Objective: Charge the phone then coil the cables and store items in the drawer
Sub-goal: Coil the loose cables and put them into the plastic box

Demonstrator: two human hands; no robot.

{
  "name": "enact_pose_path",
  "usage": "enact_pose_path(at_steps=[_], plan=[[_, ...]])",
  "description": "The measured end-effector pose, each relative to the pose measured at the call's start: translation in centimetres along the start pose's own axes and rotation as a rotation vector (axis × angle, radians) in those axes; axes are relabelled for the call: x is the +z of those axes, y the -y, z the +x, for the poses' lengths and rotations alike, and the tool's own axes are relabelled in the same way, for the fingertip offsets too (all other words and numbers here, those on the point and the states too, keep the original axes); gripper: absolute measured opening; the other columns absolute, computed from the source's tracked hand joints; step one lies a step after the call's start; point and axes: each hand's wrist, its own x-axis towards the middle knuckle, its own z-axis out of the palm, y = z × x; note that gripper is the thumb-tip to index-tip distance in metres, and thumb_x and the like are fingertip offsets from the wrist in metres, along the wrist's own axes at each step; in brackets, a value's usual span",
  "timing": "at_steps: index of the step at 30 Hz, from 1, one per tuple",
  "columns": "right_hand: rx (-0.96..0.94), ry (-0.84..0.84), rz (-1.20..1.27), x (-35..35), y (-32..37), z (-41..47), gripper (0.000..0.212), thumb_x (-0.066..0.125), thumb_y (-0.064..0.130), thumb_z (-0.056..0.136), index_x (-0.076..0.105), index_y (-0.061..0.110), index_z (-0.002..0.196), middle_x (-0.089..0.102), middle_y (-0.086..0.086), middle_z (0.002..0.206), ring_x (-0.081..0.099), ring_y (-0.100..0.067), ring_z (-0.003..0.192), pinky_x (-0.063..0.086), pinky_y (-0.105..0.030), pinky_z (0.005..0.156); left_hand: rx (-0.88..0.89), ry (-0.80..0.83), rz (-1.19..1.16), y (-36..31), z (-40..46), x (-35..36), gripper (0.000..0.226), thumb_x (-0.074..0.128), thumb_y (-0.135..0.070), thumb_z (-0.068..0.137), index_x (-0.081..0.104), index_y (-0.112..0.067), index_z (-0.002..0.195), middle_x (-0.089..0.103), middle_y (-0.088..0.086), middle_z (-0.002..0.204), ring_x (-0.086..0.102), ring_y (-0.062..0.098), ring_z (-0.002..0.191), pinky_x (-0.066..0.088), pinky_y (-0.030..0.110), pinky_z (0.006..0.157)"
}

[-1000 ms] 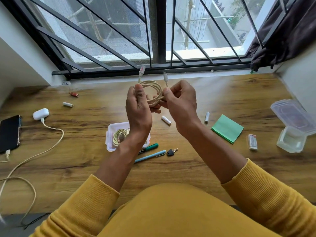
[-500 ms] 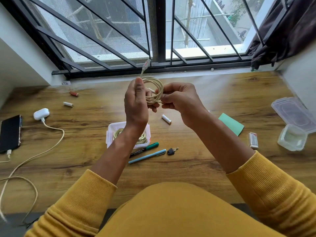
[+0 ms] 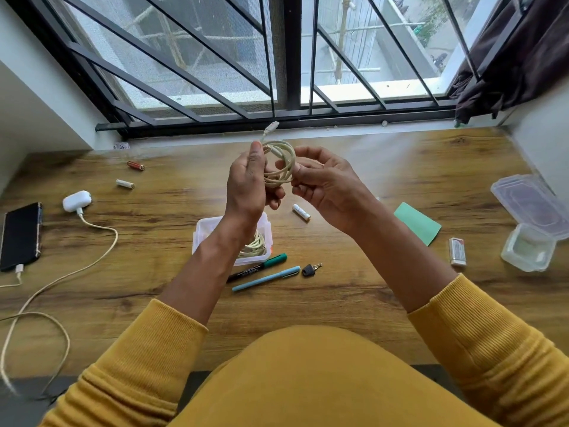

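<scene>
I hold a coiled cream cable (image 3: 281,163) above the wooden table (image 3: 400,167). My left hand (image 3: 248,188) grips the coil's left side, and one plug end sticks up above it. My right hand (image 3: 323,183) pinches the coil's right side. Below my hands stands a small white box (image 3: 203,232) with another coiled cable (image 3: 254,246) inside. At the far left lies a black phone (image 3: 20,235) with a cable plugged into its near end. A white charger (image 3: 76,201) with a long cream cable (image 3: 77,269) lies beside it.
Three batteries (image 3: 301,212) (image 3: 125,184) (image 3: 136,165) lie loose on the table. A green marker (image 3: 261,266), a blue pen (image 3: 266,278) and a key (image 3: 311,269) lie near the box. A green paper (image 3: 417,222), a small packet (image 3: 457,251) and clear containers (image 3: 528,251) are at the right.
The second plug end that stood up by my right hand has been tucked into the coil. My right hand has shifted from the coil's top to its right side.
</scene>
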Motion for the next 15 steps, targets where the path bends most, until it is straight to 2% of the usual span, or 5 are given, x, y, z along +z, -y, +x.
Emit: enact_pose_path(at_steps=[5, 7, 11, 13, 15], plan=[[-0.003, 0.048, -0.032, -0.3, 0.1, -0.1, 0.028, 0.062, -0.01, 0.096, 0.06, 0.001, 0.122, 0.075, -0.019, 0.111, 0.071, -0.021, 0.087, 0.057, -0.028, 0.071, 0.059, -0.03, 0.187, 0.8, 0.4, -0.2, 0.045, 0.038, -0.043, 0.115, 0.067, -0.009, 0.108, 0.067, 0.005, 0.069, 0.057, 0.015, 0.047, 0.039, 0.026, 0.041], [0.009, 0.057, -0.06, -0.3, 0.1, -0.3, 0.028, 0.059, -0.01, 0.098, 0.06, 0.0, 0.124, 0.075, -0.021, 0.109, 0.071, -0.022, 0.086, 0.058, -0.029, 0.073, 0.099, -0.071, 0.293, 0.9, 0.3, -0.1, 0.043, 0.038, -0.044, 0.115, 0.068, -0.014, 0.109, 0.069, 0.001, 0.071, 0.058, 0.012, 0.048, 0.043, 0.027, 0.044], [0.074, 0.026, -0.061, -0.3, 0.5, -0.5, 0.027, 0.052, -0.009, 0.101, 0.059, -0.005, 0.127, 0.072, -0.024, 0.101, 0.07, -0.03, 0.088, 0.062, -0.036, 0.084, 0.194, -0.143, 0.522, 1.3, 0.4, -0.3, 0.042, 0.037, -0.044, 0.114, 0.068, -0.017, 0.111, 0.065, -0.002, 0.069, 0.066, 0.02, 0.062, 0.053, 0.043, 0.058], [0.079, 0.029, -0.065, -0.2, 0.7, -0.6, 0.029, 0.056, -0.005, 0.101, 0.058, -0.008, 0.129, 0.071, -0.024, 0.1, 0.071, -0.032, 0.09, 0.062, -0.039, 0.087, 0.209, -0.152, 0.586, 1.4, 0.4, -0.4, 0.04, 0.038, -0.041, 0.115, 0.066, -0.014, 0.109, 0.063, -0.004, 0.072, 0.065, 0.025, 0.068, 0.048, 0.044, 0.061], [0.031, 0.019, -0.146, -0.1, 0.5, -0.6, 0.037, 0.068, -0.001, 0.097, 0.056, -0.007, 0.131, 0.071, -0.025, 0.102, 0.07, -0.032, 0.089, 0.062, -0.04, 0.086, 0.23, -0.155, 0.656, 1.4, 0.2, -0.1, 0.039, 0.038, -0.037, 0.115, 0.065, -0.009, 0.109, 0.064, -0.003, 0.078, 0.061, 0.024, 0.071, 0.033, 0.038, 0.062]])
